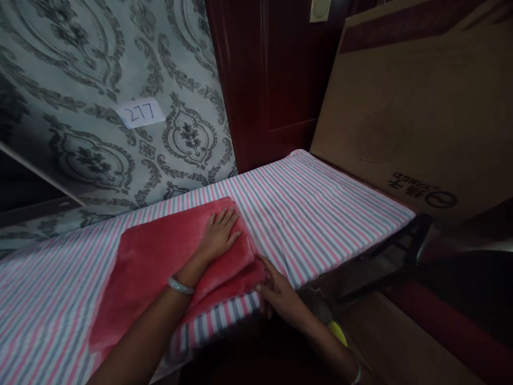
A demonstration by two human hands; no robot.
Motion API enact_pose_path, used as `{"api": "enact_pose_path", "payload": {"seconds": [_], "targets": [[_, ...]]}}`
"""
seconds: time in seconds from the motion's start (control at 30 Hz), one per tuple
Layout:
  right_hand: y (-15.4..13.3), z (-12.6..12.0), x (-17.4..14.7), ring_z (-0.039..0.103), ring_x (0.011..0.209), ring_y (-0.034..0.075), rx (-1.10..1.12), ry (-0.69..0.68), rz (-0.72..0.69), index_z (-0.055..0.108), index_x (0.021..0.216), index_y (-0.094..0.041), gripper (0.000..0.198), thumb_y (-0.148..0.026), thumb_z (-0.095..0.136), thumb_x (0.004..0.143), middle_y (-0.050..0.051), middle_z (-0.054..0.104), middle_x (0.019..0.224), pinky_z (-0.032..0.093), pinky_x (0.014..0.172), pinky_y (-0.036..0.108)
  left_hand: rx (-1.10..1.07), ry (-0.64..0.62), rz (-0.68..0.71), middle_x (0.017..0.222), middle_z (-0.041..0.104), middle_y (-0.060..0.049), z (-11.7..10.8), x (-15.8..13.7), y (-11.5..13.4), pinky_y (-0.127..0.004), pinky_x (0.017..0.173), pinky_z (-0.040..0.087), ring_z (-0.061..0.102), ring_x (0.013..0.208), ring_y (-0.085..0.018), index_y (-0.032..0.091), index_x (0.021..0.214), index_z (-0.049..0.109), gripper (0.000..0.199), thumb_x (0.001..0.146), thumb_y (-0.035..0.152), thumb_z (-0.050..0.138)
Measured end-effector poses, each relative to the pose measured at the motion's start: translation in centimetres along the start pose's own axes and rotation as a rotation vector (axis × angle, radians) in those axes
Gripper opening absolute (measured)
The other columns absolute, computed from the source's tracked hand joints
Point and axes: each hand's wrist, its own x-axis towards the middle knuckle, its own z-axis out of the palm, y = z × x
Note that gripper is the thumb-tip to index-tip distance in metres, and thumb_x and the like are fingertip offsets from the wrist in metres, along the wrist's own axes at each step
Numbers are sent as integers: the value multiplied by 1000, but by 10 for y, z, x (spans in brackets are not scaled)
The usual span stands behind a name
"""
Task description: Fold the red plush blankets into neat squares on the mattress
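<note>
A red plush blanket (156, 256), folded into a flat rectangle, lies on a bed with a pink, grey and white striped sheet (312, 208). My left hand (219, 232) rests flat on top of the blanket near its far right corner, fingers stretched out. At the near right corner, my right hand (278, 291) has its thumb and fingers closed on the blanket's lower folded layer. Part of the blanket's near left side is hidden behind my left forearm.
A patterned wallpapered wall (192, 133) with a paper label reading 277 (142, 112) stands behind the bed. Beside it is a dark red door (276, 80). A large cardboard box (412, 107) leans at the right end. The bed's dark frame (419, 235) shows at the right corner.
</note>
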Motion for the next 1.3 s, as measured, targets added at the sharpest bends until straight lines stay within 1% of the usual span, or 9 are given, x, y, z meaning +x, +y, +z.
{"api": "enact_pose_path", "payload": {"seconds": [0.3,0.43,0.5,0.6,0.7,0.83,0.93,1.13,1.3], "targets": [[-4,-2,-4,55,45,16,-52,33,-10,24,162,-21,95,-52,65,81,-6,59,58,45,43,26,-9,-72,-22,170,28,-14,-4,2,10,-64,127,14,18,159,-33,17,162,34,64,104,45,36],[-5,-8,-8,61,57,14,-95,139,-54,37,155,-26,84,-54,66,81,6,68,102,48,46,26,-159,-134,-28,169,30,-12,-14,-4,12,-61,128,11,18,159,-30,19,160,37,64,104,49,34],[-7,-11,-10,65,72,16,-220,250,-172,47,149,-27,69,-49,64,85,11,63,127,54,55,29,-265,-145,-14,166,38,-12,-24,-18,14,-55,129,17,27,157,-28,19,158,41,63,103,50,36],[-12,-16,-8,64,104,24,-517,354,-435,55,143,-27,54,-39,57,91,13,58,140,58,80,38,-348,-83,-7,162,45,-9,-44,-57,15,-47,129,21,35,153,-24,22,155,46,61,102,51,39],[-20,-15,0,56,123,29,-800,338,-626,55,145,-25,53,-35,53,93,13,60,140,53,98,48,-289,16,-127,161,47,-7,-65,-107,6,-55,129,13,34,154,-27,26,151,51,56,100,48,44],[-26,-8,12,59,117,30,-928,293,-638,50,151,-25,59,-31,51,93,12,64,137,50,101,50,-194,172,-403,159,50,-10,-78,-172,-17,-60,127,14,35,153,-31,23,148,55,56,97,45,49],[-27,-7,16,59,113,30,-937,277,-657,51,151,-26,58,-32,52,93,11,65,137,48,100,49,-172,250,-520,158,50,-11,-70,-207,-27,-60,127,16,37,152,-32,22,148,55,57,95,44,50],[-8,-22,21,58,89,26,-1011,245,-666,65,137,-25,47,-25,48,93,8,73,109,48,85,43,-65,251,-592,163,43,-13,-31,-234,-19,-62,123,27,33,154,-33,21,149,54,56,99,41,41],[12,-27,20,57,86,24,-1046,284,-713,66,134,-23,46,-22,45,94,7,69,95,47,81,41,44,247,-577,164,41,-12,-15,-239,-18,-58,121,33,33,154,-32,20,152,51,56,102,38,35]]}}
